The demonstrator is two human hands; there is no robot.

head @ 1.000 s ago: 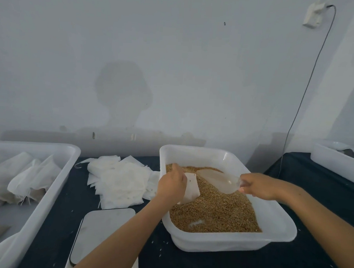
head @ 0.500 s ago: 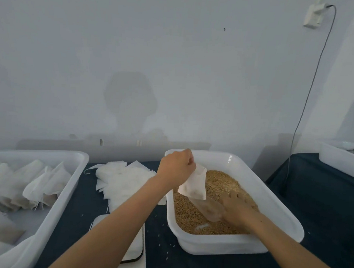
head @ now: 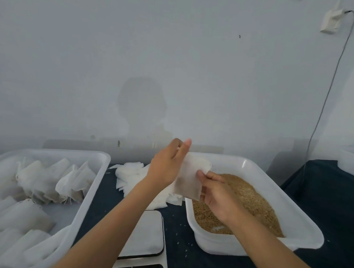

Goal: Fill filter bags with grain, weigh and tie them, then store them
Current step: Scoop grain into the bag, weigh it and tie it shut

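The filter bag (head: 188, 180) is up in the air now, lifted clear above the near-left corner of the grain tub (head: 250, 163), and both hands are on it. That's the change: a second ago the right hand carried a clear scoop over the grain, half a second ago it was down in the grain with it, and now no scoop shows in it. The right hand (head: 216, 194) has come up to the bag instead, thumb and fingers pinching its right edge. The left hand (head: 168, 166) pinches the top left edge, fingers extended upward along the fabric.

The bag hangs flat and pale, so it looks barely filled, if at all; I can't tell what went in. My read: the mouth is being worked open for filling.

The grain (head: 248, 199) lies heaped toward the tub's far side. Left of the tub, a loose pile of empty bags (head: 133, 176) sits on the dark cloth; the scale (head: 145, 233) waits bare below it; the storage tub (head: 94, 158) at far left holds tied bags.
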